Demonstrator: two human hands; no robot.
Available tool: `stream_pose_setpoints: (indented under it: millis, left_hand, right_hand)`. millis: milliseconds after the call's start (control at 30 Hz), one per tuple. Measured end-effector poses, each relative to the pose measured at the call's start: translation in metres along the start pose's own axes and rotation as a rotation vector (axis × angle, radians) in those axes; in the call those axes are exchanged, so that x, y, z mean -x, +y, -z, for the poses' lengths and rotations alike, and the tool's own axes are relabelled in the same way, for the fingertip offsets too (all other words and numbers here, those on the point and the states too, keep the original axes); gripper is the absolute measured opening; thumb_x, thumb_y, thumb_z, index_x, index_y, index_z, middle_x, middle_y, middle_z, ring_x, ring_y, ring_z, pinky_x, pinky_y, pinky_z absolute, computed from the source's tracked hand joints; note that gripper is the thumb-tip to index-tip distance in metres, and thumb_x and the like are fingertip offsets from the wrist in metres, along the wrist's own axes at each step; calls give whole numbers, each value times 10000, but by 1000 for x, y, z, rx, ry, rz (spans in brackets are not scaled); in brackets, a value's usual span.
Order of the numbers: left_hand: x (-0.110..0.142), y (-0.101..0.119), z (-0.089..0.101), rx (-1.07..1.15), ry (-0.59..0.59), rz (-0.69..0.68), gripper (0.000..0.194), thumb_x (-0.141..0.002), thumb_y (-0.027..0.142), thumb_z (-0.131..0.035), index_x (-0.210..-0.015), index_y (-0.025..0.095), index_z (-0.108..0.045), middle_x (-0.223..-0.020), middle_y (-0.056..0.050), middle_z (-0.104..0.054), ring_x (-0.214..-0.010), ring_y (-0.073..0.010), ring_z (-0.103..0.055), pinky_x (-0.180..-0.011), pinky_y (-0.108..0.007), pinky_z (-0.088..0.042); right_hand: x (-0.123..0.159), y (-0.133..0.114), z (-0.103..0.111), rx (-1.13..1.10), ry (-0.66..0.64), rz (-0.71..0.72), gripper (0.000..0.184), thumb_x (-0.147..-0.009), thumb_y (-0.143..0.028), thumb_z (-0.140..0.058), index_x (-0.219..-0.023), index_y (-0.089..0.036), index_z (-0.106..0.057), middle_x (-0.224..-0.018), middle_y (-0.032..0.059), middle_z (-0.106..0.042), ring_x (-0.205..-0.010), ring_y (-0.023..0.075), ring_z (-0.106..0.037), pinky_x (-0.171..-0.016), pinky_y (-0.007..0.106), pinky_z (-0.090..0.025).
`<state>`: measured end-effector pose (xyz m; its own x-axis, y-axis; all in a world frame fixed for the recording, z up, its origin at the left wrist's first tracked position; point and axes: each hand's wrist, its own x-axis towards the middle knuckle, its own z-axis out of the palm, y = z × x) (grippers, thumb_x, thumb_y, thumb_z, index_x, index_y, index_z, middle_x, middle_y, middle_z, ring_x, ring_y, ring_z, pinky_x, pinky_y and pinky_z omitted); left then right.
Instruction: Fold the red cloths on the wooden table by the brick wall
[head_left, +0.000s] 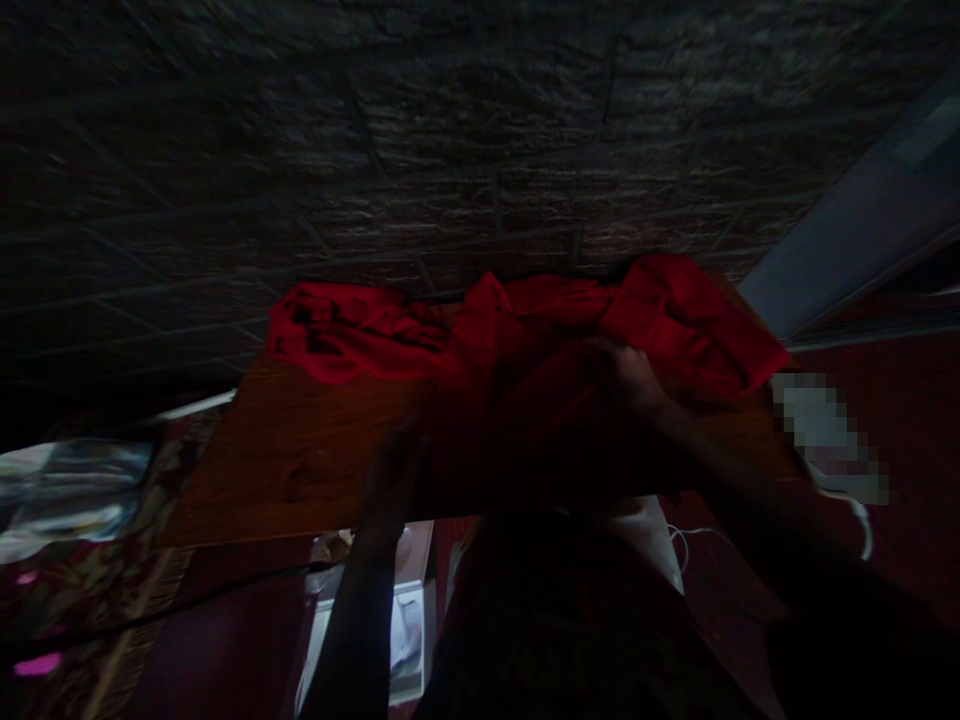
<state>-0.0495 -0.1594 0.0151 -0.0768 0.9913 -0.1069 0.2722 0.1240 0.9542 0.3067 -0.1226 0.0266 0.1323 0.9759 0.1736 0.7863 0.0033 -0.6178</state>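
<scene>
Red cloth [480,350] lies in loose folds across a wooden table [300,450], with its nearer part in deep shadow. A crumpled end [352,335] is at the left and a smoother, folded part [697,320] at the right, by the wall. My right hand [630,370] is on the middle of the cloth, its fingers bent and closed on the fabric. At the left edge of the cloth is my left hand [397,455], dark and blurred; its fingers cannot be made out.
A tiled wall [480,170] rises behind the table. White drawers or a box [409,620] stand below on the left, near a dark cable [225,590]. Shiny plastic wrapping [75,490] lies far left. A pale post [847,220] and a white cord [862,525] are at right.
</scene>
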Motion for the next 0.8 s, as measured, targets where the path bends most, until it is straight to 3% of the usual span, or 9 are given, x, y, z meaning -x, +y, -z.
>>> stream_pose_setpoints:
  millis: [200, 333, 500, 567, 633, 700, 800]
  left_hand:
    - [7, 6, -4, 52, -52, 1, 524, -817, 466, -665, -1262, 201, -585, -1299, -109, -640, -1210, -248, -593, -1054, -379, -455]
    - [5, 7, -8, 79, -11, 7, 532, -814, 454, -670, -1273, 204, -573, -1295, -105, -641, -1201, -243, -601, -1037, -371, -469]
    - [0, 5, -11, 29, -1, -87, 486, -827, 458, -650, -1236, 200, -606, -1309, -94, -633, -1215, -241, -589, -1057, -369, -452]
    - [1, 5, -12, 45, -14, -97, 492, -843, 464, -641, -1258, 204, -595, -1311, -94, -633, -1210, -239, -591, -1052, -370, -455]
    - [3, 4, -12, 73, -26, -89, 508, -850, 484, -637, -1270, 204, -587, -1308, -99, -634, -1199, -242, -599, -1030, -366, -471]
    - [5, 4, -12, 97, -35, -77, 535, -846, 507, -638, -1282, 203, -578, -1314, -105, -631, -1200, -247, -600, -1017, -360, -480]
    - [6, 0, -13, 143, -44, -74, 574, -838, 522, -642, -1306, 202, -550, -1336, -113, -616, -1217, -247, -591, -1027, -362, -475]
  right_hand:
    - [4, 8, 4, -73, 31, -69, 323, -923, -291, -530, -1179, -166, -682, -1126, 100, -729, -995, 239, -692, -899, 373, -537]
    - [6, 14, 4, -57, 18, -62, 316, -926, -286, -518, -1172, -175, -683, -1106, 100, -730, -963, 241, -692, -878, 384, -541]
    - [12, -16, 3, 92, 85, 80, 259, -928, -284, -505, -1031, -187, -722, -1105, 120, -709, -1068, 277, -633, -969, 427, -482]
    - [11, -42, -2, 14, -23, 104, 263, -940, -357, -520, -937, -193, -726, -995, 104, -724, -973, 255, -660, -903, 392, -510]
    - [4, -71, -12, -195, -302, 39, 306, -936, -431, -547, -846, -185, -705, -824, 68, -722, -795, 201, -680, -747, 314, -544]
    - [-8, -95, -26, -479, -538, -127, 315, -919, -450, -589, -814, -166, -676, -755, 45, -712, -707, 159, -675, -619, 241, -538]
    - [-24, -115, -46, -778, -665, -365, 248, -869, -384, -684, -815, -144, -658, -784, 42, -724, -674, 126, -670, -556, 195, -540]
